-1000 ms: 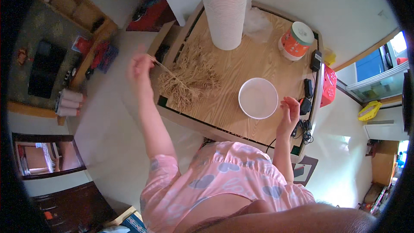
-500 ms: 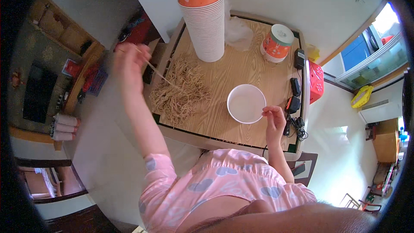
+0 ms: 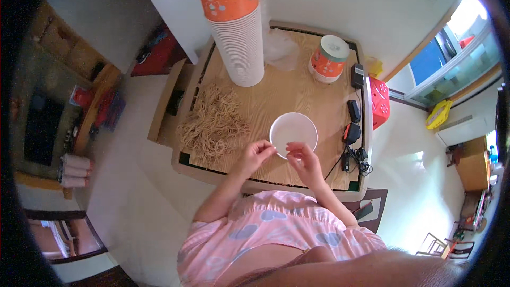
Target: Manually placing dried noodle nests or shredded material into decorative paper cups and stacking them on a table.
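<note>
A white paper cup (image 3: 292, 128) stands mouth up near the front of the table. At the near left of its rim is my left hand (image 3: 256, 155), thumb and fingertips pinched together. Over the near right of the rim is my right hand (image 3: 305, 163), its fingers curled in toward the thumb. Whatever either pinch holds is too small to make out. To the left lies a loose heap of tan, noodle-like cord strands (image 3: 214, 122). Behind it rises a tall stack of nested paper cups (image 3: 239, 48), orange and green printed at the top.
A short upside-down stack of orange cups (image 3: 326, 64) sits at the back right, near a crumpled clear plastic bag (image 3: 280, 50). Black power adapters (image 3: 351, 133) and tangled cables line the table's right edge. An open cardboard box (image 3: 169, 103) is beside the left edge.
My left hand has come from beyond the table's left side, where it drew out a strand, to the cup. My right hand has moved left along the rim. The whole view has shifted slightly.
</note>
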`<state>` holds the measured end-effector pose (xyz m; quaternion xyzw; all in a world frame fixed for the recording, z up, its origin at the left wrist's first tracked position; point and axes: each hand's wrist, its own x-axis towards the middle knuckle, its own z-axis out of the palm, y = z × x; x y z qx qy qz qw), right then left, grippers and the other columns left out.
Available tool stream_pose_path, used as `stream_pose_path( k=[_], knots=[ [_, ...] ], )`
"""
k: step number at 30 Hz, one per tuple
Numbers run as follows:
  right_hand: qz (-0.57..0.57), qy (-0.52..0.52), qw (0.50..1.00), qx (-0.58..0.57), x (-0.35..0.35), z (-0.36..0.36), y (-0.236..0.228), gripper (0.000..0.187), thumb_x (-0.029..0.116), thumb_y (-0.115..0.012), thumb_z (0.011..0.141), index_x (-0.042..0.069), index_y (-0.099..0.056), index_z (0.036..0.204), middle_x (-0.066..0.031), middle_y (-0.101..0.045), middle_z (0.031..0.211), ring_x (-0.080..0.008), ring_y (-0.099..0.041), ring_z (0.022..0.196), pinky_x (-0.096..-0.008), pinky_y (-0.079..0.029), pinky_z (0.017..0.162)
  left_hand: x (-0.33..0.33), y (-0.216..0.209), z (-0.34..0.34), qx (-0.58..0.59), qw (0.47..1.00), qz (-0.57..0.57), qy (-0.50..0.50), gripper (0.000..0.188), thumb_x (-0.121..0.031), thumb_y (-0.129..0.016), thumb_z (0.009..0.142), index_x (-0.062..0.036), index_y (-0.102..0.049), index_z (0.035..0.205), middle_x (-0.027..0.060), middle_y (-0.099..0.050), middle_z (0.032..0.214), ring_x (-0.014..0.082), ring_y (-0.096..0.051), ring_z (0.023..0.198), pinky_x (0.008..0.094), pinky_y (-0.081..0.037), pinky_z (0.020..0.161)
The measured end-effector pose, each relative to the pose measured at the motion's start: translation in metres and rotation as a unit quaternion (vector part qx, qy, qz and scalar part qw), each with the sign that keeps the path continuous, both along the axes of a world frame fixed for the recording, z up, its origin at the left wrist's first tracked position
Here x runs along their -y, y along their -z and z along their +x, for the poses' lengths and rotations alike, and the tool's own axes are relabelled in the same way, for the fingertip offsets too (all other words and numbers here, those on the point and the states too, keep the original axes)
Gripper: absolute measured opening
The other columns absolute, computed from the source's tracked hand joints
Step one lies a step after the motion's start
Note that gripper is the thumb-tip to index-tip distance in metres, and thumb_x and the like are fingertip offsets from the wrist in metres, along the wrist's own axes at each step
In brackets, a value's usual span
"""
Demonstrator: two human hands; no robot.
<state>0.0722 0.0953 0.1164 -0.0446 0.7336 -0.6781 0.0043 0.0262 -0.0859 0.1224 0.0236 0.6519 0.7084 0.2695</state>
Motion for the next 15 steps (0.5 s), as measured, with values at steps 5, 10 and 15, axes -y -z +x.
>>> stream_pose_path(
  k=[5,10,15],
  knots=[
    [-0.031,-0.067,0.997,-0.011,0.002,-0.001,0.003,0.041,0.001,-0.060,0.080,0.002,-0.045,0.118,-0.0072,-0.057,0.099,-0.0121,-0.057,0.087,-0.0248,-0.047,0.077,-0.031,0.018,0.021,0.028,0.989,0.104,-0.102,0.006,-0.013,-0.051,0.088,-0.0079,-0.052,0.092,-0.0048,-0.047,0.063,0.0011,-0.040,0.053,0.0161,-0.030,0.046],
    [0.014,-0.125,0.990,0.069,-0.003,-0.002,0.003,0.030,0.003,-0.060,0.080,-0.001,-0.051,0.108,-0.0074,-0.060,0.094,-0.0134,-0.059,0.084,-0.0262,-0.047,0.074,-0.024,0.015,0.022,-0.019,0.988,0.135,-0.075,0.013,-0.009,-0.047,0.089,-0.0077,-0.043,0.101,-0.0037,-0.043,0.061,0.0030,-0.037,0.051,0.0171,-0.029,0.044],
    [0.068,-0.093,0.993,0.029,-0.001,-0.001,0.014,0.017,0.005,-0.061,0.079,0.000,-0.057,0.094,-0.0046,-0.061,0.086,-0.0117,-0.057,0.077,-0.0260,-0.047,0.069,-0.024,0.009,0.029,-0.015,0.991,0.118,-0.054,0.015,-0.008,-0.047,0.089,-0.0062,-0.040,0.102,-0.0029,-0.042,0.060,0.0035,-0.038,0.051,0.0167,-0.027,0.044]
  ],
)
